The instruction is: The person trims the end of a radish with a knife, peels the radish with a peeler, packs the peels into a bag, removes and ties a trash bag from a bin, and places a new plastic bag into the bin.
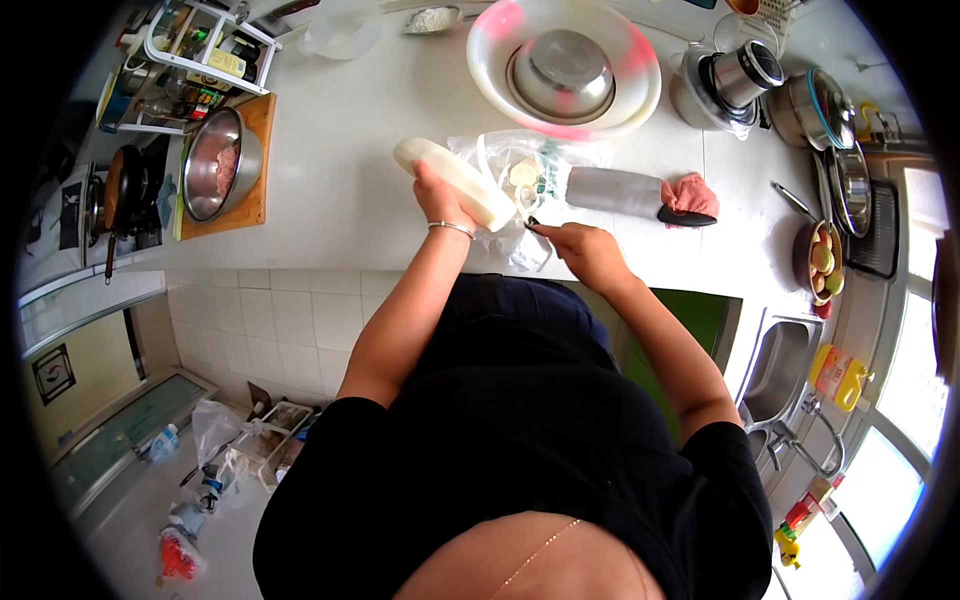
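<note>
My left hand (440, 195) is wrapped round a long, pale white radish (478, 195), held tilted above the counter with its lower end towards the right. Close to that end, my right hand (588, 252) is closed on a small tool with a dark handle, which looks like a peeler (532, 224). Its working edge is too small to make out. Beneath the radish a clear plastic bag (550, 155) is spread out, with pale peelings (524, 175) on it. Right of the bag lies a wide-bladed cleaver (612, 188), with a reddish cloth (690, 190) by its black handle.
Behind the bag, a large pink-and-white basin (487, 60) holds an upturned metal bowl (563, 72). At left, a steel bowl (240, 165) with minced meat sits on a wooden board (262, 130). Pots, a potato-filled bowl (806, 258) and a sink (785, 365) are at right.
</note>
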Tool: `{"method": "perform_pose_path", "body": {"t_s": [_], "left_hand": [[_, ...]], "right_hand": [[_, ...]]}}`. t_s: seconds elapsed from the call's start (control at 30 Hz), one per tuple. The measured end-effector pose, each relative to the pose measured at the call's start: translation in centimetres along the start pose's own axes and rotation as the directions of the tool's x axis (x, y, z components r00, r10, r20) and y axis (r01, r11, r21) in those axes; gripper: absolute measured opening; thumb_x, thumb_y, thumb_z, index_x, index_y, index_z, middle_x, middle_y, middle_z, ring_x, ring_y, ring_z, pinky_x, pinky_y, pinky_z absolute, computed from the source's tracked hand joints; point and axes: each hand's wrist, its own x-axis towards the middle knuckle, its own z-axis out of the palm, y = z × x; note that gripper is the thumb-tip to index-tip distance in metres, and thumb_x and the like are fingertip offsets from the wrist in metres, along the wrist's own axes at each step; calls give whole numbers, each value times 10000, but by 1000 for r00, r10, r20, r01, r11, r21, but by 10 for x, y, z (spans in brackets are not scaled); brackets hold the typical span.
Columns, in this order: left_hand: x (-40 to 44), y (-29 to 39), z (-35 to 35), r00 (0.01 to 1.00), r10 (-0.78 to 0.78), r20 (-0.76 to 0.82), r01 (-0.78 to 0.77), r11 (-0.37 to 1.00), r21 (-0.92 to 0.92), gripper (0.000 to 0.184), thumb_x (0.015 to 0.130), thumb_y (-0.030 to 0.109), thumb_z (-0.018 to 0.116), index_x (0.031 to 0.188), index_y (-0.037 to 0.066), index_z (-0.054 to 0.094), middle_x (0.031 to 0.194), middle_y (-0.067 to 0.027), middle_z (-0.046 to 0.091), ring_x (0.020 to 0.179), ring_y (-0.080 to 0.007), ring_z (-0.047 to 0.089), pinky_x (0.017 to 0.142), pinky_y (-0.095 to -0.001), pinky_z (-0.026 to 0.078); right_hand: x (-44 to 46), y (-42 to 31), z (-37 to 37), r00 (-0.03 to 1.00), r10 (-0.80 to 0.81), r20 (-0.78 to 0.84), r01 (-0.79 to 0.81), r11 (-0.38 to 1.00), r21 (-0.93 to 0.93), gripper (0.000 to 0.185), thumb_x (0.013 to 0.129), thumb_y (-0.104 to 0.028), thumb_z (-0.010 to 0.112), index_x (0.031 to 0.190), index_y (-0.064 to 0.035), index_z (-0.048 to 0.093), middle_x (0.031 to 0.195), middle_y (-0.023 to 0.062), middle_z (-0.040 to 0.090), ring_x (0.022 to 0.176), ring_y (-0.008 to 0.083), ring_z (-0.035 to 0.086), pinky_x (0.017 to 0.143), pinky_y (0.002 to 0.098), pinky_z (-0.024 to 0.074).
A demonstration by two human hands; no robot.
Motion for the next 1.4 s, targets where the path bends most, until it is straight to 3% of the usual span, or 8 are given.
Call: {"method": "perform_pose_path", "body": {"t_s": [0.17, 0.27, 0.4, 0.6, 0.83, 1.0, 1.07, 1.4], "left_hand": [[-18, 20, -2, 999, 35, 39, -37, 998, 44, 577, 950, 493, 361, 1275, 19, 399, 1164, -144, 528, 1028, -287, 565, 873, -412, 490], [-23, 23, -11, 992, 1, 127, -7, 999, 45, 577, 949, 501, 359, 1287, 34, 392, 1163, -141, 531, 1038, -279, 564, 870, -411, 491], [-32, 31, -8, 979, -28, 200, 22, 999, 32, 610, 933, 533, 370, 1307, 52, 384, 1154, -145, 542, 1044, -273, 567, 874, -407, 487], [-31, 33, -26, 938, -156, 308, 139, 987, 77, 625, 923, 554, 381, 1284, 44, 407, 1077, -146, 578, 955, -271, 610, 816, -381, 515], [-48, 41, -12, 865, -288, 412, 277, 957, 88, 653, 926, 592, 345, 1225, 23, 462, 995, -197, 635, 855, -280, 642, 744, -384, 537], [-52, 31, -6, 781, -362, 509, 339, 930, 143, 623, 934, 585, 317, 1133, 36, 534, 924, -120, 640, 834, -233, 635, 736, -350, 538], [-51, 24, -2, 857, -277, 435, 196, 955, 222, 543, 938, 550, 391, 1144, 63, 519, 904, -87, 619, 786, -190, 622, 691, -323, 536], [-55, 27, 2, 889, -221, 401, 98, 947, 305, 429, 943, 450, 484, 1159, 81, 503, 921, -38, 595, 785, -146, 603, 679, -309, 532]], "right_hand": [[46, 23, 1, 915, 322, 245, -392, 562, 728, 358, 915, -179, 517, 1233, -22, 566, 737, 44, 583, 681, 138, 547, 661, 285, 459], [60, 26, 10, 952, 277, -129, -241, 941, 236, 298, 854, -338, 608, 1038, -110, 663, 770, 136, 661, 737, 289, 642, 652, 362, 487], [37, 22, 36, 963, 271, 12, -268, 958, -100, 377, 749, -469, 673, 782, -94, 661, 731, 130, 656, 734, 326, 636, 651, 407, 500], [31, 8, 13, 959, 274, -77, -266, 959, 97, 193, 756, -268, 651, 793, -78, 663, 689, 131, 644, 654, 320, 626, 620, 396, 497], [94, 1, -1, 989, 145, -25, -146, 989, -34, 283, 807, -341, 631, 919, -82, 645, 750, 142, 655, 748, 345, 629, 676, 420, 491], [107, -25, -13, 940, 220, -259, -155, 956, 250, 263, 900, -260, 516, 1101, -117, 609, 859, 170, 663, 832, 353, 624, 730, 424, 482], [123, -30, -24, 939, -50, -340, 78, 995, 69, 234, 887, -200, 509, 1053, -123, 654, 845, 161, 666, 797, 351, 628, 717, 429, 490], [122, -42, -29, 968, -127, -216, 75, 970, -233, 263, 841, -147, 516, 1028, -171, 699, 802, 148, 666, 720, 331, 637, 646, 418, 510]]}}
